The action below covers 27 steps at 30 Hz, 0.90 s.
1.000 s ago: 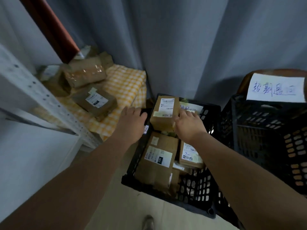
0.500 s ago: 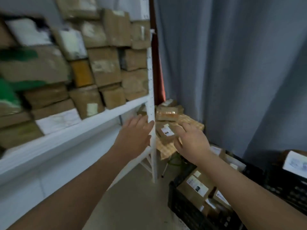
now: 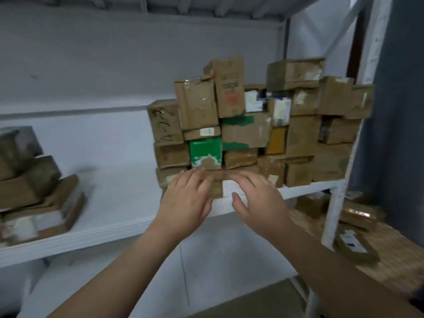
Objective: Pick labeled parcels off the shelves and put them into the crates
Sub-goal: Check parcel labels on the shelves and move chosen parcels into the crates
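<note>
At shelf front edge, bottom of the stack: low brown parcel (image 3: 216, 187) sits just under the green box (image 3: 205, 152). Its long axis looks to run along the shelf (image 3: 114, 203) edge, though blur softens the outline. Left hand (image 3: 185, 200) overlaps its left end and right hand (image 3: 259, 200) is over its right end, so the parcel lies straight ahead between the fingertips, left a touch nearer. Both hands are wide, fingers straight and spread, holding nothing; can't tell if they touch cardboard yet. Stack (image 3: 247, 131) seems to bear on it, so a pull toward the edge risks shifting the boxes above. A second ago the hands were down on a parcel in the black crate; half a second ago they were mid-air by the end post (image 3: 337, 203). The crate is now out of view.
</note>
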Each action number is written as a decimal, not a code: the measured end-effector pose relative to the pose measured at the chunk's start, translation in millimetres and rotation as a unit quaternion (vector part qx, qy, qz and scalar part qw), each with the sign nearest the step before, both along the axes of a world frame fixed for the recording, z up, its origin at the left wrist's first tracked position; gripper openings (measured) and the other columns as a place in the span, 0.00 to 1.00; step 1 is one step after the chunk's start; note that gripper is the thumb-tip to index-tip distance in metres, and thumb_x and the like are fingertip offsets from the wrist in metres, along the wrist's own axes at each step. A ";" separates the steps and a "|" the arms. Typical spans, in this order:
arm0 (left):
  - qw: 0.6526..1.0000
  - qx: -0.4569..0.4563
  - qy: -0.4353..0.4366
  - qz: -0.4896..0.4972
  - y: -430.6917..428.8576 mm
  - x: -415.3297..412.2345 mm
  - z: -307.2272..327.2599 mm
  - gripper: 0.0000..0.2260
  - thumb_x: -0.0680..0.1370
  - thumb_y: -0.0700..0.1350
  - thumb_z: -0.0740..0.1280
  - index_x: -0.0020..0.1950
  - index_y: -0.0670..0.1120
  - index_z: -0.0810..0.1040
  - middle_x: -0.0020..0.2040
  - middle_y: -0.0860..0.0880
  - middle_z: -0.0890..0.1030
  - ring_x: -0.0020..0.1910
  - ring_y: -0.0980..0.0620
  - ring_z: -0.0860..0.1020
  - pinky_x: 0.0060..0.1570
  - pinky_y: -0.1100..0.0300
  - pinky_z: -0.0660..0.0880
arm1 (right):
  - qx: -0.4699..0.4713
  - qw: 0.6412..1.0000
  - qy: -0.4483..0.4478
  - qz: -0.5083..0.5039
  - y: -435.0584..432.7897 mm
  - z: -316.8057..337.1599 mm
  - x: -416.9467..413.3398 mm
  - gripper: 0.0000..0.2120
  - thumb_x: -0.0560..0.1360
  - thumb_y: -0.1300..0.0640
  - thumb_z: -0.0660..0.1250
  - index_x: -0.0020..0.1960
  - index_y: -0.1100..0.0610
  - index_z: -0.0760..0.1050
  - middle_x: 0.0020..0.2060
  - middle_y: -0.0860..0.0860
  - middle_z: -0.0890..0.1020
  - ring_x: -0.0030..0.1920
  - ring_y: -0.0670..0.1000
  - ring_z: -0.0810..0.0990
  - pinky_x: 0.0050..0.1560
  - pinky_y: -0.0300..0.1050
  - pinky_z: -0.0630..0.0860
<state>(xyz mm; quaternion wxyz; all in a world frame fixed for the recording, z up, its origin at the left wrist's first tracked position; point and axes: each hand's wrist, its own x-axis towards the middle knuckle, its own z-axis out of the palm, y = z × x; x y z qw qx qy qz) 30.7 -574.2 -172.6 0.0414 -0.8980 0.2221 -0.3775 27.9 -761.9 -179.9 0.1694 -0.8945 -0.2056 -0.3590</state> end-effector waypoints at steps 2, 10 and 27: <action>1.000 0.002 0.002 0.017 37.2 4.9 -1.4 0.22 0.73 0.51 0.57 0.61 0.43 0.77 0.58 0.42 0.79 0.56 0.41 0.77 0.57 0.49 0.73 | 0.010 1.000 0.004 0.015 38.3 0.2 11.1 0.20 0.73 0.53 0.60 0.61 0.57 0.77 0.57 0.53 0.80 0.55 0.56 0.79 0.53 0.52 0.76; 0.996 -0.052 -0.074 0.002 134.9 60.9 44.5 0.26 0.70 0.47 0.73 0.66 0.42 0.73 0.65 0.38 0.73 0.61 0.38 0.74 0.58 0.46 0.73 | 0.084 0.996 0.016 0.001 133.5 38.0 62.3 0.23 0.77 0.53 0.64 0.71 0.53 0.67 0.71 0.51 0.67 0.70 0.52 0.65 0.69 0.51 0.65; 0.997 -0.057 -0.041 0.044 142.0 152.2 101.9 0.55 0.66 0.58 0.74 0.77 0.41 0.41 0.74 0.38 0.56 0.73 0.38 0.54 0.72 0.49 0.56 | 0.128 0.992 0.022 -0.001 149.6 88.5 117.7 0.27 0.78 0.52 0.64 0.74 0.50 0.59 0.73 0.48 0.62 0.72 0.48 0.60 0.71 0.46 0.62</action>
